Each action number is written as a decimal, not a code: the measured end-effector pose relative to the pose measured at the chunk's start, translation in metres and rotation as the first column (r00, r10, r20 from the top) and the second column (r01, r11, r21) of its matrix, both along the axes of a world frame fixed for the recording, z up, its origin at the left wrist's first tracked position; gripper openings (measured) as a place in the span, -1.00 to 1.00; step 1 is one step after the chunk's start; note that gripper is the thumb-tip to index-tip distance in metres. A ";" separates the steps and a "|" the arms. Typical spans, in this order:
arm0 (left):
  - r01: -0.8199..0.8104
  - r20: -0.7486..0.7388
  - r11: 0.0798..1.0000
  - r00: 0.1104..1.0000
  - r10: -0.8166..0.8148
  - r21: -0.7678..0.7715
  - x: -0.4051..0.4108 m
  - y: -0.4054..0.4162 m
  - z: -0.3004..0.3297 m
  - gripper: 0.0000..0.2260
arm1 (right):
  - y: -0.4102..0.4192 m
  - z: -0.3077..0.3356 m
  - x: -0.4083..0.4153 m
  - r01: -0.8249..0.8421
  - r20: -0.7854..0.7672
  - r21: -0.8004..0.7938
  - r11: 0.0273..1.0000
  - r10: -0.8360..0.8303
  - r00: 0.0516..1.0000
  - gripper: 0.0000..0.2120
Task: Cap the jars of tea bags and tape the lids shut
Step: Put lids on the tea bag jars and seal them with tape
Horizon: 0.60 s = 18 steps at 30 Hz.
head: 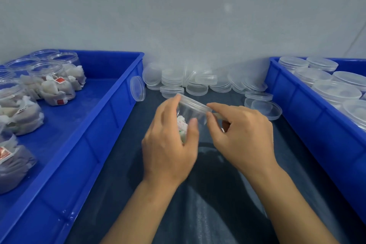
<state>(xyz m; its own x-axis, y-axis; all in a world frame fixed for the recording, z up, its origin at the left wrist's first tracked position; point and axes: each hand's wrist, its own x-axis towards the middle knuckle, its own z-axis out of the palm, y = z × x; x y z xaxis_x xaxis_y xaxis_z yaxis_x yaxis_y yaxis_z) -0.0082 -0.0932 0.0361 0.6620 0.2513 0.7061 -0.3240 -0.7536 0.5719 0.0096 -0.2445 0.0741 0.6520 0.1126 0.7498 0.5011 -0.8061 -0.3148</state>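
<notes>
L hand (170, 144): wrapped round a clear jar (187, 117), thumb across the front, holding it tilted above the dark mat (198, 204), centre of view.
R hand (240, 134): fingertips pinched at the lid (195, 103) edge, right side of jar; looks like a strip of tape there, too blurry to be sure.
Jar: capped, tea bags inside, white w/ a bit of green.
L bin (111, 109): blue; open jars (53, 83) packed w/ tea bags, no lids on.
R bin (309, 117): blue; capped jars (336, 93) standing together.
Back of mat: loose lids (195, 83) heaped against the wall (178, 16), one leaning on L bin's side.
</notes>
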 end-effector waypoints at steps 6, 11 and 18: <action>-0.064 -0.197 0.978 0.975 0.104 0.198 0.006 -0.007 -0.005 -0.05 | -0.002 0.002 0.000 -0.040 -0.180 0.104 0.994 0.059 0.982 -0.65; -0.095 -0.181 0.989 0.977 0.115 0.117 0.012 -0.003 -0.008 -0.06 | -0.008 0.000 0.006 -0.108 -0.268 0.310 0.945 0.196 0.943 -0.75; -0.096 -0.184 0.994 0.979 0.085 -0.055 0.017 0.007 -0.011 -0.08 | -0.016 -0.001 0.010 -0.212 -0.258 0.451 0.867 0.355 0.899 -0.72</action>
<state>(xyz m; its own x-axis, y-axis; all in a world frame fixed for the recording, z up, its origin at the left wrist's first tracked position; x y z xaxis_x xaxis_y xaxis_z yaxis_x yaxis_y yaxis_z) 0.0091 -0.0859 0.0256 0.7502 0.3565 0.5569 -0.1426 -0.7352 0.6627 0.0197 -0.2604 0.0735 0.8499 0.0660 0.5228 0.5007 -0.4106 -0.7620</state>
